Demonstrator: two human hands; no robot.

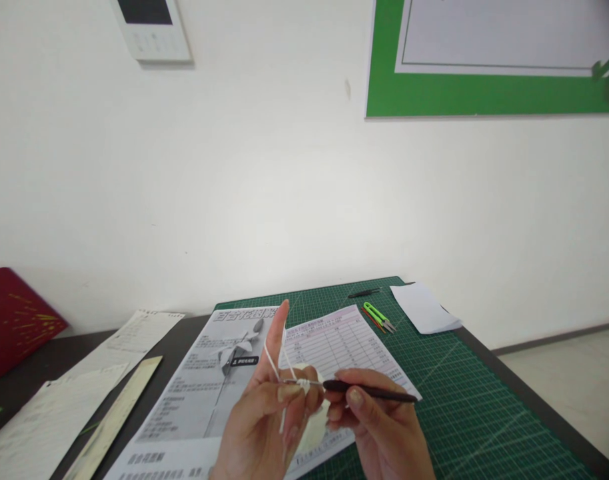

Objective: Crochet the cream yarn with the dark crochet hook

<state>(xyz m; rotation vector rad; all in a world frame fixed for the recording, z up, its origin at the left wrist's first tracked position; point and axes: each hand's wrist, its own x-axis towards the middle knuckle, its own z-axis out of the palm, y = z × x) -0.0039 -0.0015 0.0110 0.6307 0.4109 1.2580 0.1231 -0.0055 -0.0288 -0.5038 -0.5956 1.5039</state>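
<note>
My right hand (pixel 379 413) grips a crochet hook (pixel 367 391) by its dark brown handle. The hook's thin metal shaft points left and passes through small loops of white yarn (pixel 303 383). My left hand (pixel 269 407) pinches the yarn work between thumb and fingers, its index finger raised straight up. A strand of yarn runs from that raised finger down to the hook. Below and between the hands a pale cream patch (pixel 313 430) shows, partly hidden by the fingers; I cannot tell what it is.
A printed flower sheet (pixel 184 400) and a table sheet (pixel 334 340) lie on a green cutting mat (pixel 464 400). Green thread snips (pixel 377 315), a dark slim tool (pixel 364 293) and white paper (pixel 424 308) lie farther back. Left are handwritten sheets (pixel 59 407) and a pale strip (pixel 114 417).
</note>
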